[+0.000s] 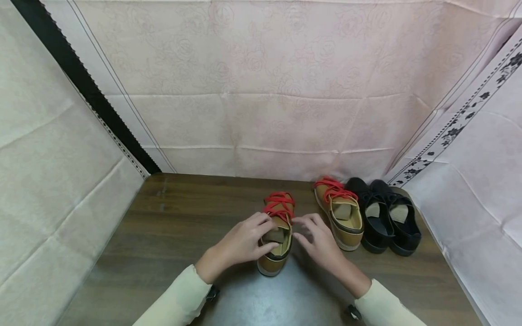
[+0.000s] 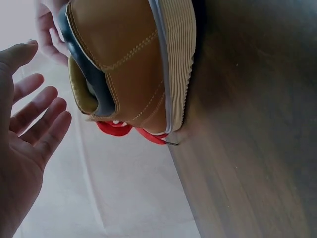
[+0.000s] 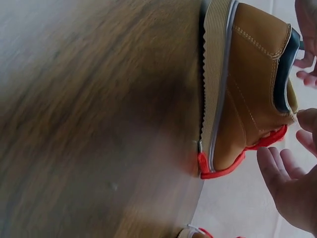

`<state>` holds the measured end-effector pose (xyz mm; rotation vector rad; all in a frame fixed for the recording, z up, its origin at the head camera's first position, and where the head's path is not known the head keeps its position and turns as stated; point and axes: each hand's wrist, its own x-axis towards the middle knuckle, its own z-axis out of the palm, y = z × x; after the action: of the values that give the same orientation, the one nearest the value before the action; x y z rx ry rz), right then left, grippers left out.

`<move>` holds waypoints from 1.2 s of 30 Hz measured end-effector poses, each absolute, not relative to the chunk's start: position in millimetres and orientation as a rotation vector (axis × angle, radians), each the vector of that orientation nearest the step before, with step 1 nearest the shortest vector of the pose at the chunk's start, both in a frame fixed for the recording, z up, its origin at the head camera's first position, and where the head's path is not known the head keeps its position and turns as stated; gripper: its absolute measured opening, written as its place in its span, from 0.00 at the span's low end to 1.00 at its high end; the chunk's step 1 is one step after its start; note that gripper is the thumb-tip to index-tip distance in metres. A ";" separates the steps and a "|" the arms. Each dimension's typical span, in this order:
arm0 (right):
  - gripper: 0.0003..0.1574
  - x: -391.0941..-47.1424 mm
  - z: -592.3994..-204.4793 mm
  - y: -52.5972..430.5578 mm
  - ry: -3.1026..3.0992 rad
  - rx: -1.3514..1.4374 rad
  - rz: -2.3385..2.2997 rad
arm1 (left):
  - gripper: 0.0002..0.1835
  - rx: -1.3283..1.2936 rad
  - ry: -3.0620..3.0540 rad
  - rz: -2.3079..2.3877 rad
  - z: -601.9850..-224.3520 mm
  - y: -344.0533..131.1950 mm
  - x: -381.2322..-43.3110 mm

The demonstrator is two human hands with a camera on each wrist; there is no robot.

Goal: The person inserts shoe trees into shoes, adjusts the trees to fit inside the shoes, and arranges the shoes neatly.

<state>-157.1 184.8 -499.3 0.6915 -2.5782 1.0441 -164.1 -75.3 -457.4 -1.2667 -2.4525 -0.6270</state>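
Observation:
A tan brown shoe (image 1: 269, 265) with red laces (image 1: 279, 203) stands upright between my two hands, its toe pointing away from me. My left hand (image 1: 244, 239) hovers along its left side, fingers loosely bent over the opening; in the left wrist view the fingers are spread apart from the shoe's dark collar (image 2: 89, 69). On the other side my right hand (image 1: 320, 240) has its fingertips close by the laces and the rim of the opening. The right wrist view shows that hand's fingers (image 3: 270, 166) relaxed beside the red laces. Neither hand grips the shoe.
The matching tan shoe (image 1: 347, 237) with red laces stands to the right, and a pair of black shoes (image 1: 377, 226) is right beside it. All stand on a dark wood-look surface (image 1: 171, 235). Pale patterned cloth (image 1: 261, 127) hangs behind and at both sides.

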 end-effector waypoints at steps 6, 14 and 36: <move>0.23 -155.5 -500.3 196.6 -2.569 0.671 0.978 | 0.16 -1.359 -2.369 -0.533 -458.0 -73.3 -155.9; 0.22 -153.5 -501.3 211.9 -2.547 0.678 0.852 | 0.15 -1.407 -2.361 -0.473 -463.9 -73.0 -149.2; 0.26 -157.4 -509.3 245.2 -2.517 0.760 0.512 | 0.11 -1.463 -2.321 -0.422 -485.8 -79.5 -143.3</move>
<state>-157.4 245.2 -509.3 0.7604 -2.5169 0.5118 -143.3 -79.5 -485.8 -1.4627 -2.3207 -0.4225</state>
